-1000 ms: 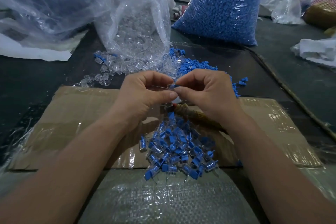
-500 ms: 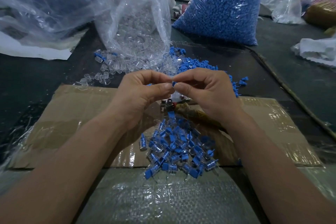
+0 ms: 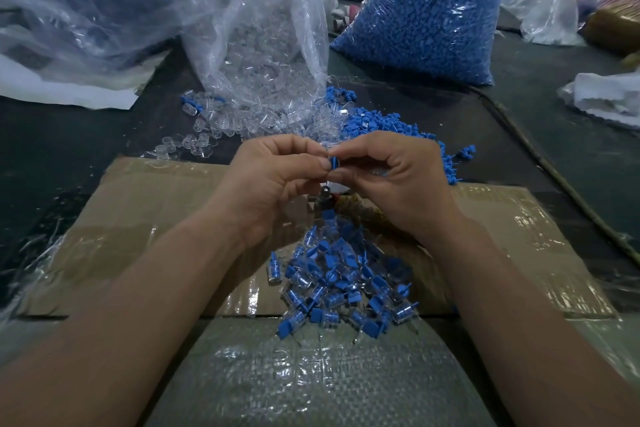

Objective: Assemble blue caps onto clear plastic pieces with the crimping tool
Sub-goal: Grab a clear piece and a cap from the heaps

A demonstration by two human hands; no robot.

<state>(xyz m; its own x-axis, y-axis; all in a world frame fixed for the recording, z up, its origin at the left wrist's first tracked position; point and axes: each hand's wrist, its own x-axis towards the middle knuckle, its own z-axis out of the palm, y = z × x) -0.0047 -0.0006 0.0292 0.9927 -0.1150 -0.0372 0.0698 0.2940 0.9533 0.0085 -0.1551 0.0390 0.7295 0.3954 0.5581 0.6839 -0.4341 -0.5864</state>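
Observation:
My left hand point(image 3: 273, 180) and my right hand point(image 3: 391, 180) meet fingertip to fingertip above the cardboard sheet point(image 3: 145, 218). Between them they pinch one small blue cap point(image 3: 334, 162); any clear piece under it is hidden by the fingers. The crimping tool point(image 3: 327, 204) lies on the cardboard just below the hands, mostly covered by my right hand. A pile of finished pieces point(image 3: 343, 281), clear bodies with blue caps, lies nearer to me. Loose clear pieces point(image 3: 221, 121) and loose blue caps point(image 3: 381, 125) lie behind the hands.
An open bag of clear pieces point(image 3: 263, 45) stands behind the hands, and a full bag of blue caps point(image 3: 429, 14) at the back right. A big crumpled plastic bag point(image 3: 86, 0) fills the back left. A woven sack point(image 3: 311, 374) lies at the near edge.
Both hands have lifted slightly and shifted the pinch; the blue cap now shows upright between the fingertips. The piles have not moved.

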